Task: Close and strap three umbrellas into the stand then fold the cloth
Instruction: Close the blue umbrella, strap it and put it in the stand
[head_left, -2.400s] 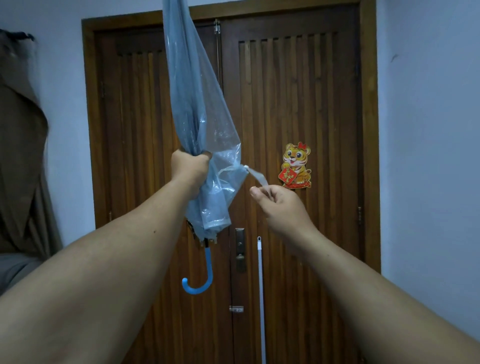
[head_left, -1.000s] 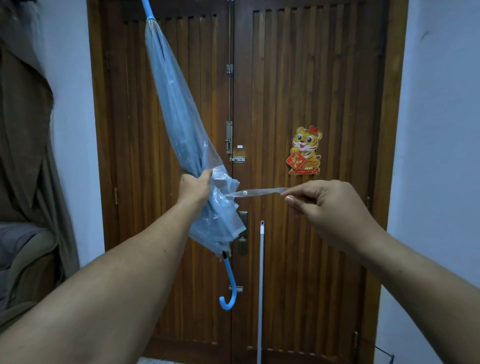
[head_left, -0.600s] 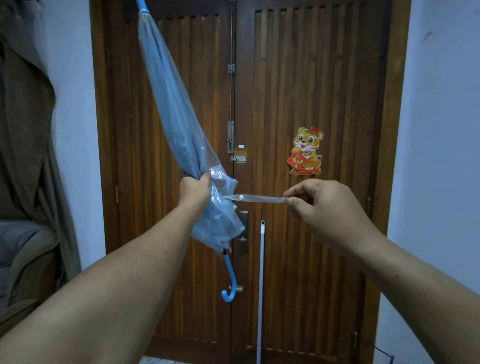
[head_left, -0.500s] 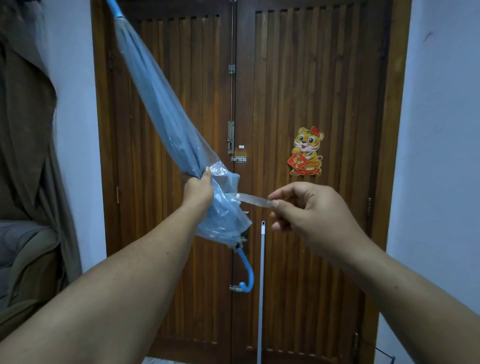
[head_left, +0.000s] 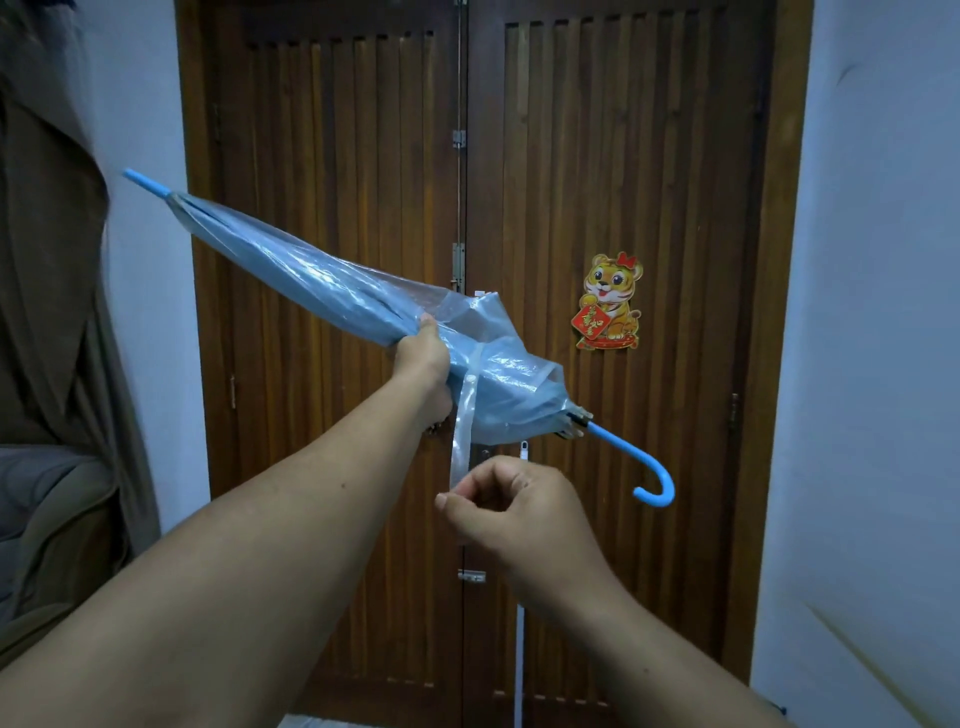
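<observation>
The right hand (head_left: 511, 512) is nearest, fingers curled, thumb and forefinger pinching the free end of the clear closing strap (head_left: 461, 431). The strap runs up from that pinch to the canopy just beside the left hand (head_left: 423, 371), which is clenched round the gathered folds of the transparent blue umbrella (head_left: 332, 291), about two-thirds of the way along from tip to handle.

Half a second ago the umbrella stood steeply, tip high above the left hand and the strap stretched sideways toward the right hand. Now it is swung down to lie close to level: the blue tip (head_left: 143, 183) points out to the left of the left hand, and the blue crook handle (head_left: 655, 486) hangs to the right of the right hand and a little beyond it. The right hand has dropped below the canopy, so the strap now hangs downward instead of across.

That looks like the start of winding the strap round the bundle; it is not yet wrapped or fastened, and the folds near the handle are loose and puffed. No stand or cloth is in view.

Beyond both hands stands a slatted wooden double door (head_left: 363, 208), with a tiger sticker (head_left: 610, 301) above the right hand.
</observation>
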